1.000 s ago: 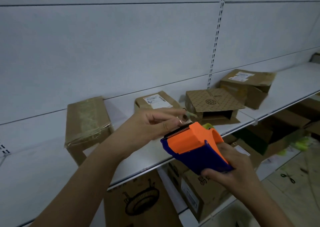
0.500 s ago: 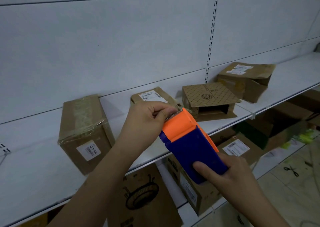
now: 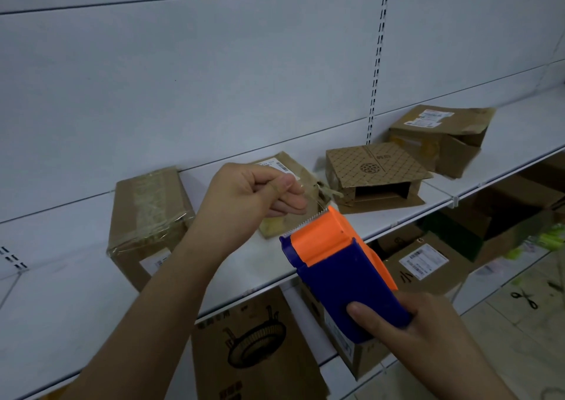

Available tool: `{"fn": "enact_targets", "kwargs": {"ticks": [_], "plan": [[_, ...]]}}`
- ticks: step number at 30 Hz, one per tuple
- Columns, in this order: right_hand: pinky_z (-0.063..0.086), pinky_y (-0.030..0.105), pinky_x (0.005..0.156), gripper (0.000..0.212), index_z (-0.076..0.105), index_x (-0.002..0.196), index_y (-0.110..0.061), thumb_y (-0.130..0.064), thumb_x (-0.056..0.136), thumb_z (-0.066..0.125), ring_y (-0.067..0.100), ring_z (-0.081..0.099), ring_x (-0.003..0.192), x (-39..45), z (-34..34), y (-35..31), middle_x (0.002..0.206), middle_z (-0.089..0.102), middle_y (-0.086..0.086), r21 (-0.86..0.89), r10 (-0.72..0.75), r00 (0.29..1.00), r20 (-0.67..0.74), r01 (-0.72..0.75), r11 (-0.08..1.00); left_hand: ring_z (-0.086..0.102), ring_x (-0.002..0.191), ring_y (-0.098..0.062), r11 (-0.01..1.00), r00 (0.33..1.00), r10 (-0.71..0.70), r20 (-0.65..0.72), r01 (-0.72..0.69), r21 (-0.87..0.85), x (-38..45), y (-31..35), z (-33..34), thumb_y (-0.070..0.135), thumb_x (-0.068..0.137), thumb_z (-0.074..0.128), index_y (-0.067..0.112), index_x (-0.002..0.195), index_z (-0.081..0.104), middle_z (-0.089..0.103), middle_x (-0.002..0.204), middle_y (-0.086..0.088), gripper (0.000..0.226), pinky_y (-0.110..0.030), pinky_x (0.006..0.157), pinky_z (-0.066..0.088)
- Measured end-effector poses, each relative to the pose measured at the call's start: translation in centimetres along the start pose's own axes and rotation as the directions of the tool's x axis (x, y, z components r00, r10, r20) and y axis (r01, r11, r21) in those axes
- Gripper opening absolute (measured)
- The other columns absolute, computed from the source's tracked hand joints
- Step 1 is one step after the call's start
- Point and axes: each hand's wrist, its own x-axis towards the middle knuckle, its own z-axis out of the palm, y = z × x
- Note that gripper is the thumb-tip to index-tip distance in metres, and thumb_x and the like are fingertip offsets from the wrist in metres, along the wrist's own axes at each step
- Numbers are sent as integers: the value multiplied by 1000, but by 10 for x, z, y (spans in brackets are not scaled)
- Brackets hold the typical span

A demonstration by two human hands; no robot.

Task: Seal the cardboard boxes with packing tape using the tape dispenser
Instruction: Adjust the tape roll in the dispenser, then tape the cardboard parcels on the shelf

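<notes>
My right hand (image 3: 406, 320) grips the base of an orange and blue tape dispenser (image 3: 339, 265), held in front of the shelf edge with its toothed blade pointing up. My left hand (image 3: 253, 197) pinches the clear tape end (image 3: 308, 199) just above the blade, a short strip stretched out from it. Behind my left hand lies a crumpled labelled cardboard box (image 3: 293, 170), partly hidden. Left of it stands a taped box (image 3: 146, 216). To the right sit a patterned box (image 3: 373, 170) with an open side and a torn box (image 3: 440, 136).
The boxes rest on a white shelf (image 3: 76, 283) backed by a white wall panel. Below the shelf stand several more cardboard boxes (image 3: 253, 347). Scissors (image 3: 526, 297) lie on the floor at the lower right.
My left hand has drawn the tape end up and away from the blade. The dispenser has dropped lower and to the right in my right hand.
</notes>
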Motion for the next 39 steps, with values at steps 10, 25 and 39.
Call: {"fn": "enact_targets", "kwargs": {"ticks": [10,25,39], "plan": [[41,9,48,57,67,71,-25,-78,65,46,-1,61,54,4,10,1,52,63,-11,30,89,981,-171,-85,996,74,84,-4,958,973,222,-58,-206,197,-12,4,-14,17,94,62,18,97,77,78,86,7,15,-13,80,53],[42,15,53,47,52,69,-33,-77,71,35,2,61,57,17,49,-5,64,63,-7,-56,104,942,-320,-129,990,59,99,14,769,834,491,-252,-279,576,-60,-50,36,17,86,76,24,112,74,73,102,15,27,-7,88,48],[53,19,63,44,65,102,-17,-53,82,48,5,69,74,10,87,-22,82,72,0,498,163,957,-238,-23,867,50,98,-14,508,777,629,-34,-378,774,-92,-88,63,32,92,48,14,128,54,58,106,0,41,-23,78,47]]}}
